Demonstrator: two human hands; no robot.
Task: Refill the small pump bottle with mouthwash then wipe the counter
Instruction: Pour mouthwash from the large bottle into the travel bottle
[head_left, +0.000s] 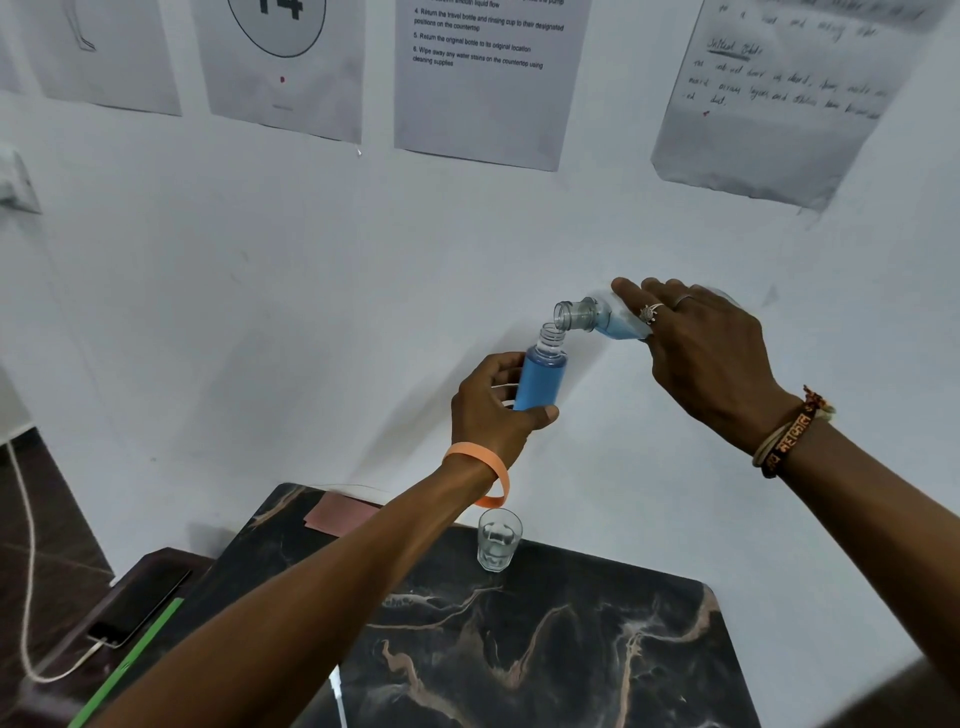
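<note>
Against a white wall (260, 312), above the marble counter (571, 649), the left hand (488, 410) wraps its fingers round the small bottle (540, 376), blue nearly to its neck. The right hand (711, 353) grips the tilted mouthwash bottle (597, 318), mouth to mouth. More tilt could overflow it; any wobble would spill.

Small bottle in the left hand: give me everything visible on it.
The small bottle is a clear, plastic-looking cylinder with a threaded neck, open, no pump fitted. Blue liquid fills it almost to the shoulder. It is held in the air in front of the wall, tilted slightly. The left hand grips its lower half. The big bottle has its mouth at the small neck; whether they touch cannot be told.
</note>
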